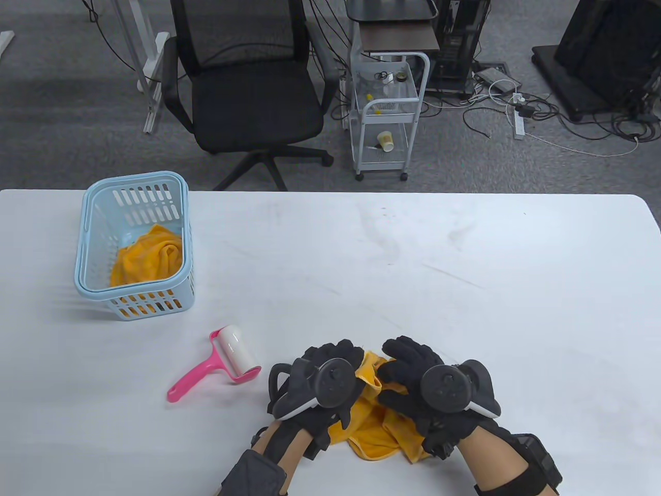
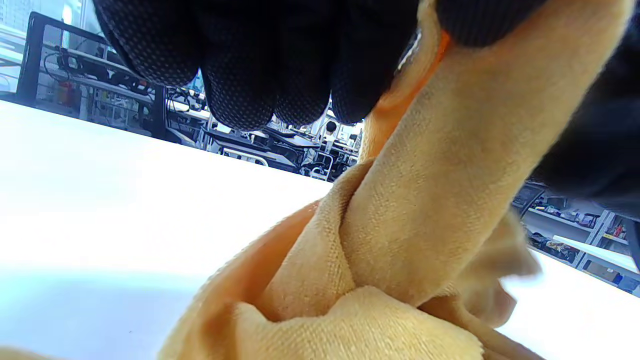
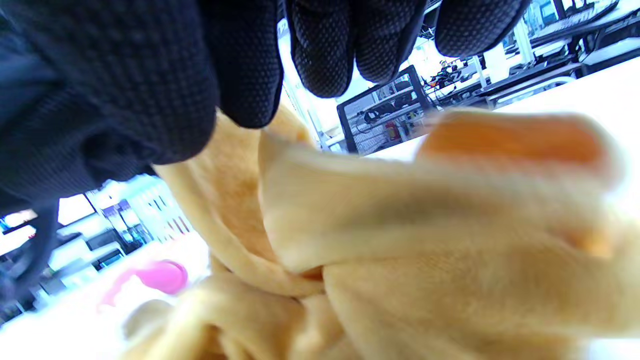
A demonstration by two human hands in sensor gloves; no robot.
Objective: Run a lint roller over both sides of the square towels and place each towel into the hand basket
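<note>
A crumpled yellow towel (image 1: pixel 374 423) is held bunched at the near edge of the white table (image 1: pixel 413 268), at about 6 o'clock of the table view. It is pinched from both sides: the left hand (image 1: pixel 320 387) is curled onto its left part, and in the left wrist view a fold of the cloth is seen drawn up taut into the fingertips; the right hand (image 1: pixel 428 387) is curled onto its right part, with cloth gathered under the thumb in the right wrist view.

The pink lint roller (image 1: pixel 217 361) is left lying apart from the towel, at about 9 o'clock from the left hand, its handle pointed toward 8 o'clock and its white roll toward 2 o'clock. The left hand is judged the nearer one to it.

The blue hand basket (image 1: pixel 137 243) is set at about 10 o'clock, close to the left edge, and another yellow towel (image 1: pixel 147 258) is already lodged inside it.

Open table is offered from 12 to 3 o'clock, so the towel can probably be spread flat there; little room is left toward the near edge.
</note>
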